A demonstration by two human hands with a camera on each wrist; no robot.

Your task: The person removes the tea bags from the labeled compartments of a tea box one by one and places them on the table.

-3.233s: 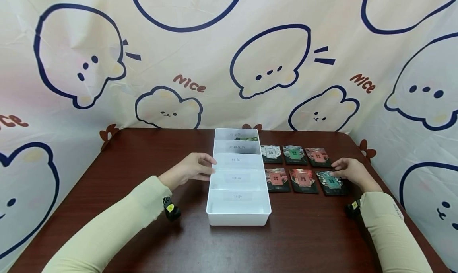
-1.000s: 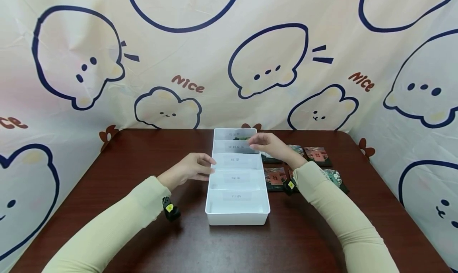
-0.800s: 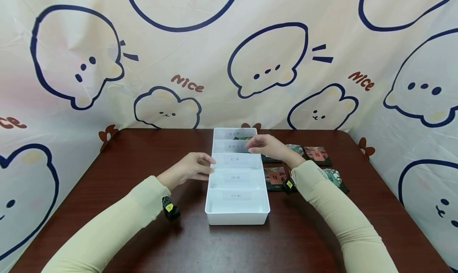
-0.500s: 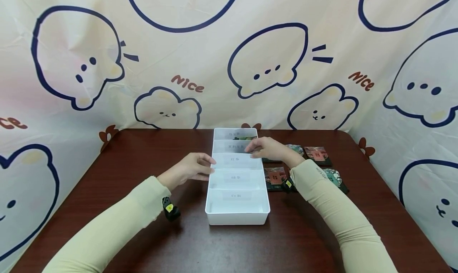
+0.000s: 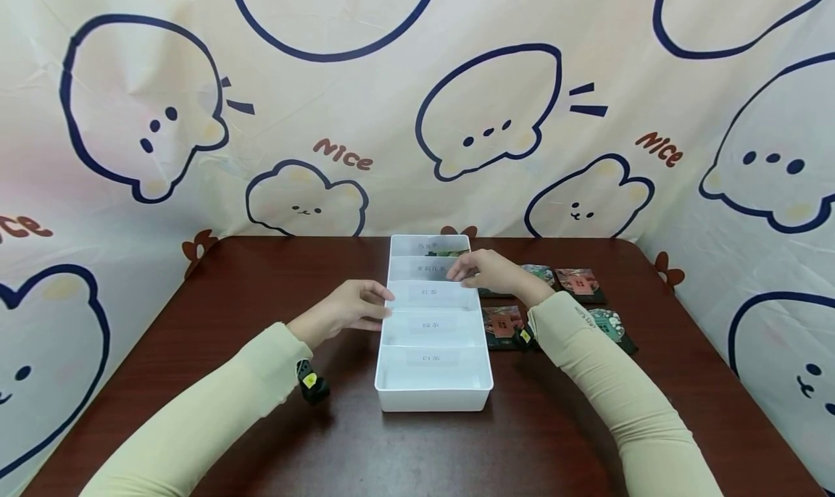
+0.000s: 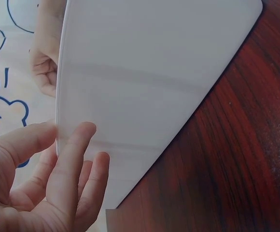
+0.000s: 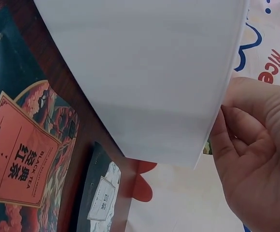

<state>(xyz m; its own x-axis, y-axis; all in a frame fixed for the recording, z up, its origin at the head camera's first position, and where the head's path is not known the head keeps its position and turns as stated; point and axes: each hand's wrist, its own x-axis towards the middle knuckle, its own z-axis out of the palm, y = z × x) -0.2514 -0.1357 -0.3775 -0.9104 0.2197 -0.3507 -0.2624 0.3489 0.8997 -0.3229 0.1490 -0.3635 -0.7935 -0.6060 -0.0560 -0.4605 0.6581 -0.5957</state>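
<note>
A "BLACK TEA" packet (image 7: 21,164) lies beside the white, smooth plastic box (image 5: 433,399), which has labels such as 红茶 and stands on the wood-grain table (image 5: 261,265). The left hand (image 5: 349,310), with loose fingers, touches its rim; the right hand (image 5: 496,271) dips fingertips inside, their grip hidden. The right sleeve (image 5: 600,366) covers partly other packets (image 5: 580,285).

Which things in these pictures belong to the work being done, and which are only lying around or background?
Seemingly for the work:
white divided box
tea packets beside it
green item in its farthest compartment

Only surroundings:
brown table
cartoon-printed backdrop
black wrist devices
</note>
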